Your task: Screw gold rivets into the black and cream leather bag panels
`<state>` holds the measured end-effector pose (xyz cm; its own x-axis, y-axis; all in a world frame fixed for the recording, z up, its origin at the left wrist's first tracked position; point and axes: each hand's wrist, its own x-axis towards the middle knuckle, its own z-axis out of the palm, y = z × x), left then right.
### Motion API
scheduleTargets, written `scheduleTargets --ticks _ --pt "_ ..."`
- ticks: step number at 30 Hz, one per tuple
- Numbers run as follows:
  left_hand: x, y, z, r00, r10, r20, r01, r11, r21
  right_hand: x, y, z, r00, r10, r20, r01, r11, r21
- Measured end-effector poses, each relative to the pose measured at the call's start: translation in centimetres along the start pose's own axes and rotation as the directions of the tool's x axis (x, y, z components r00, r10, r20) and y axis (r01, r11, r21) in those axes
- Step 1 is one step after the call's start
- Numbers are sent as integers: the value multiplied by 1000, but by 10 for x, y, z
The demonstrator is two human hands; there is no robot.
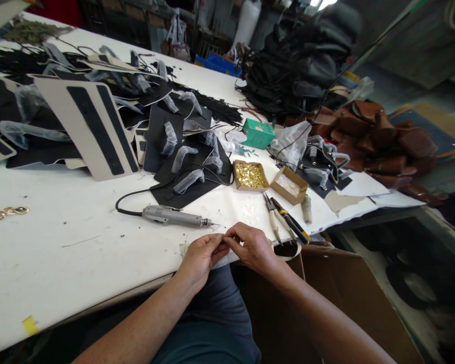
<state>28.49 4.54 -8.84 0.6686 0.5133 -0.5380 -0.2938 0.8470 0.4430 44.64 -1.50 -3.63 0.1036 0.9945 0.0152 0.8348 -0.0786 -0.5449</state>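
At the table's front edge my left hand (201,257) and my right hand (251,243) meet, fingertips pinched together. Whatever is between them is too small or too hidden to name. Just beyond lies a grey electric screwdriver (172,217), its bit pointing right toward my hands. Small gold pieces (250,213) are scattered on the white table past my right hand. Behind them stand a cardboard box of gold hardware (250,175) and a second box with whitish small parts (289,185). Pliers with pale handles (273,220) and black-and-yellow pliers (291,221) lie to the right.
Black panels with plastic-wrapped handles (189,179) and a leaning beige panel (87,126) crowd the left and middle. A green box (258,133) stands farther back. Black bags (299,60) and brown bags (379,136) pile up behind. An open carton (349,298) sits below right.
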Motion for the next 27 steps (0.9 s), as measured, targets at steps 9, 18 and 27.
scheduleTargets --ticks 9,18,27 --pt "-2 2 0 999 23 44 -20 998 -54 -1 3 3 974 -216 -67 205 969 -138" --pt "-4 4 5 999 -13 -42 11 999 -36 15 42 -21 954 -83 -287 27 980 -195" --pt "-6 6 5 999 -24 -43 23 1000 -14 31 101 -25 976 61 -208 -144 898 -417"
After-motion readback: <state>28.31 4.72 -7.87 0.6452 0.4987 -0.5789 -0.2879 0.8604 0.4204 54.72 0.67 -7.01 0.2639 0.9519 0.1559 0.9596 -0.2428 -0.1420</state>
